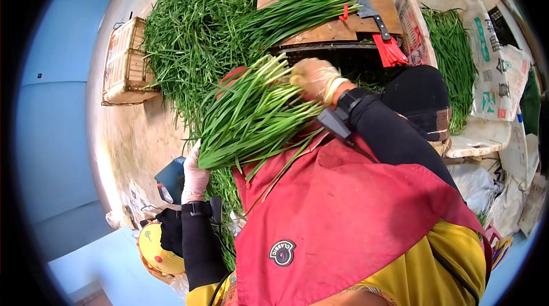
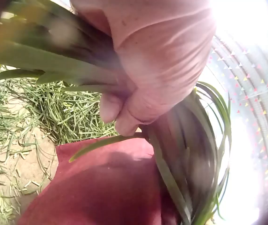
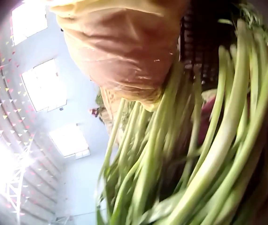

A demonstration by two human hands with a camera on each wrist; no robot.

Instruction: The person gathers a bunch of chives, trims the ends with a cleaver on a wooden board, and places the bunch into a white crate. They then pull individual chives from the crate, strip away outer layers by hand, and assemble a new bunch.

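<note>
A loose bunch of long green stalks [image 1: 251, 120] lies across the lap, pale ends up and to the right. The gloved left hand [image 1: 195, 177] grips its leafy end; in the left wrist view the fingers of that hand [image 2: 157, 61] curl round the leaves [image 2: 183, 159]. At the pale ends is the gloved right hand [image 1: 317, 79]. In the right wrist view several stalks [image 3: 218, 164] run out from under the right hand [image 3: 120, 51], whose fingertips are hidden, while others stand apart beside it.
A wooden board [image 1: 320, 34] ahead bears a red-tied bundle [image 1: 303, 9] and a knife [image 1: 369, 6]; red strips [image 1: 390, 50] hang at its edge. A heap of stalks [image 1: 194, 26] lies left, by a basket [image 1: 126, 60]. At right stands a white crate [image 1: 414, 20] with stalks.
</note>
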